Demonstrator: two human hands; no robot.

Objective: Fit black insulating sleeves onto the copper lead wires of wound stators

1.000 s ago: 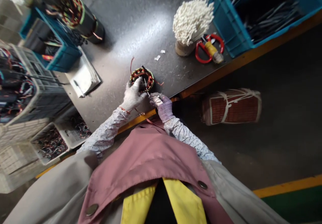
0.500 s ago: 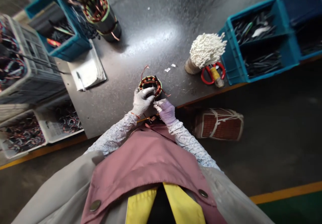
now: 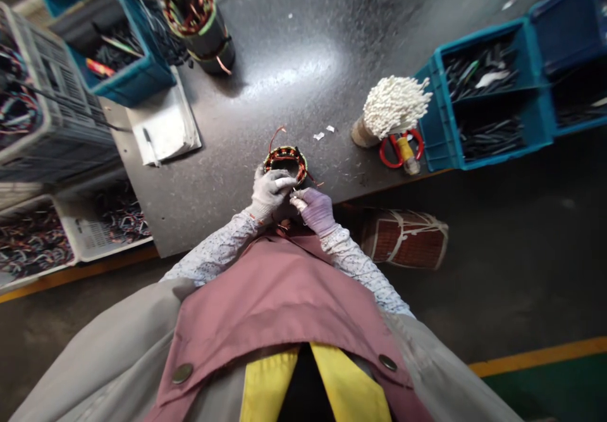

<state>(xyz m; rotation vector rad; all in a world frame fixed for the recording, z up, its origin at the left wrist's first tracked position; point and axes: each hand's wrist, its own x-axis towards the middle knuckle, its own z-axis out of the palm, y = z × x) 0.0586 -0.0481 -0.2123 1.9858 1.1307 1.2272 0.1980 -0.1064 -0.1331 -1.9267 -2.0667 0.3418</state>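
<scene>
A motor stator (image 3: 303, 160), a ring of copper windings with a pale green rim, rests on the table near its front edge. Loose copper wire ends stick out at its back and right. My left hand (image 3: 270, 193), in a white glove, grips the near left side of the ring, its fingers lying across the near rim. Close beside it, at the near right of the stator, my right hand (image 3: 315, 210) in a purple glove is closed in a pinch. Whatever lies between those fingertips is too small to name.
White cords (image 3: 396, 107) stand bundled in a holder beside red-handled scissors (image 3: 389, 154). Blue bins (image 3: 502, 137) of dark sleeves are at right. At left are a notepad (image 3: 165, 132) with a pen, a blue bin (image 3: 128, 86) and grey crates (image 3: 71, 105). More stators (image 3: 211, 45) stand at the back left.
My left fingers have shifted from inside the ring toward its near rim, and more of the opening shows. My right hand stays pinched beside it. The whole view has tilted slightly.
</scene>
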